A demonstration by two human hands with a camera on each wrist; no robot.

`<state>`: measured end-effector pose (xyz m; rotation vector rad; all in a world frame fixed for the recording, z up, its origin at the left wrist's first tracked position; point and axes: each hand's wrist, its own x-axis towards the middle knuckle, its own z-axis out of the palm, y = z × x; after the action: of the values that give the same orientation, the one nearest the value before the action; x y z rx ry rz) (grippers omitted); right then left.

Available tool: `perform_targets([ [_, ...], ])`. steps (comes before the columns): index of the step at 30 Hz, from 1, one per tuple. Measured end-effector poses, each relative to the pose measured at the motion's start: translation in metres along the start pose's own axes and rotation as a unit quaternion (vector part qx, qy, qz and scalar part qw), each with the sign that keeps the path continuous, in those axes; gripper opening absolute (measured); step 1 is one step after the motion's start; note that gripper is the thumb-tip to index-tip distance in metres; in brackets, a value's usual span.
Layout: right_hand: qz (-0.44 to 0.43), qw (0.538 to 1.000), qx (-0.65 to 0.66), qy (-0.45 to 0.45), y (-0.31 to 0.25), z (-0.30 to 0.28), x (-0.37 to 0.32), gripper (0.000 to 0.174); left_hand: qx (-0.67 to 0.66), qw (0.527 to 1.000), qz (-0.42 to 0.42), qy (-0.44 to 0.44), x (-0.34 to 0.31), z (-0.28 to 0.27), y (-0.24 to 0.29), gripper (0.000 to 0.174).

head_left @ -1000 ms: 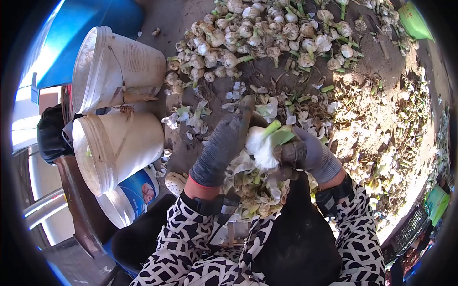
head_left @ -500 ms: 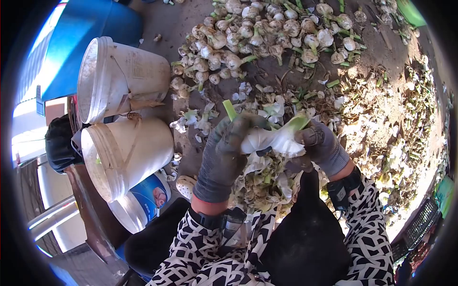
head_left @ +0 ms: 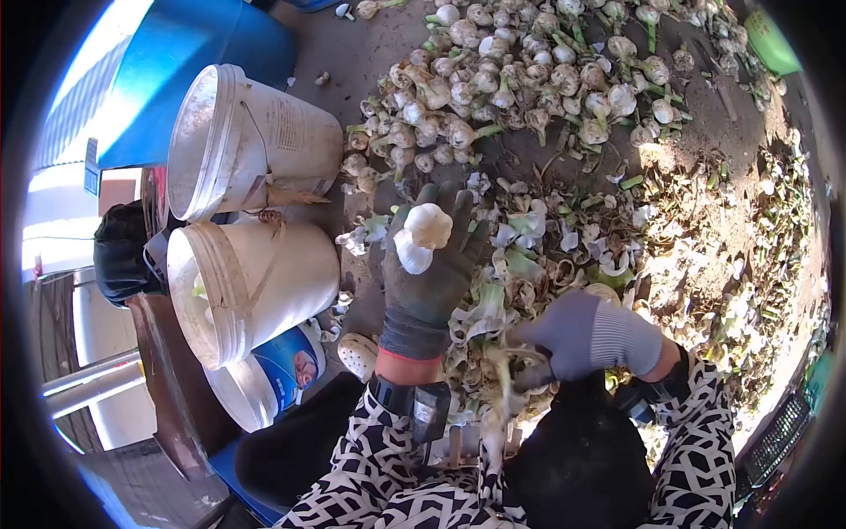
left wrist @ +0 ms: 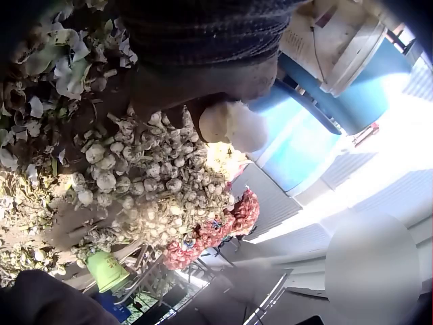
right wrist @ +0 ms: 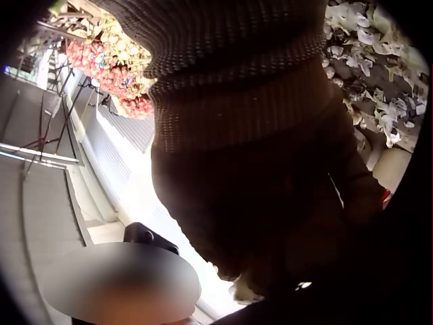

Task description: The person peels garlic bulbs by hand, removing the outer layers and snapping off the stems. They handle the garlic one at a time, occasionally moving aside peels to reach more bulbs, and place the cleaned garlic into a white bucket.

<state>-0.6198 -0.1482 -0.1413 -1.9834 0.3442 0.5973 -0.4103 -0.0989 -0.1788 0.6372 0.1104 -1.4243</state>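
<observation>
My gloved left hand is turned palm up with its fingers spread. Two clean white garlic bulbs rest on that palm, one overlapping the other; the left wrist view also shows the pale bulbs at the edge of the glove. Lower and to the right, my gloved right hand is blurred, its fingers curled over a pale garlic stalk that hangs over the heap of peeled skins. The right wrist view is mostly dark, with a pale scrap near the fingertips.
Unpeeled garlic bulbs lie heaped at the far side of the ground. Two white buckets lean at the left, beside a blue container. Dry leaves and skins cover the right. Red net sacks stand farther off.
Both hands were together at a garlic bulb with a green stem. They have moved apart: the left turned palm up with bulbs on it, the right went down over the skins with a stalk.
</observation>
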Motion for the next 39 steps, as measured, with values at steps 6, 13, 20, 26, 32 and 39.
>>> perform_targets([
  [6, 0.037, 0.926, 0.041, 0.373, 0.007, -0.013, 0.072, 0.059, 0.325, 0.933, 0.155, -0.027, 0.006, -0.022, -0.019, 0.048],
  [13, -0.043, 0.869, 0.199, 0.451, 0.077, -0.009, 0.103, 0.023, 0.168, 0.984, 0.054, 0.021, 0.02, -0.036, 0.018, 0.043],
  [20, 0.121, 0.895, -0.024, 0.428, 0.144, 0.006, 0.111, 0.037, 0.09, 0.979, 0.15, -0.101, 0.012, 0.037, 0.201, 0.052],
  [26, 0.374, 0.773, 0.042, 0.51, 0.208, -0.085, 0.168, 0.032, 0.268, 0.96, 0.04, 0.071, 0.027, -0.007, 0.094, 0.052],
  [32, 0.149, 0.836, -0.045, 0.526, 0.148, -0.052, 0.118, 0.025, 0.655, 0.735, 0.164, -0.069, 0.051, 0.013, 0.002, 0.058],
  [39, -0.052, 0.819, -0.066, 0.567, 0.081, -0.01, 0.04, 0.024, 0.687, 0.691, 0.11, -0.193, 0.029, 0.018, -0.016, 0.061],
])
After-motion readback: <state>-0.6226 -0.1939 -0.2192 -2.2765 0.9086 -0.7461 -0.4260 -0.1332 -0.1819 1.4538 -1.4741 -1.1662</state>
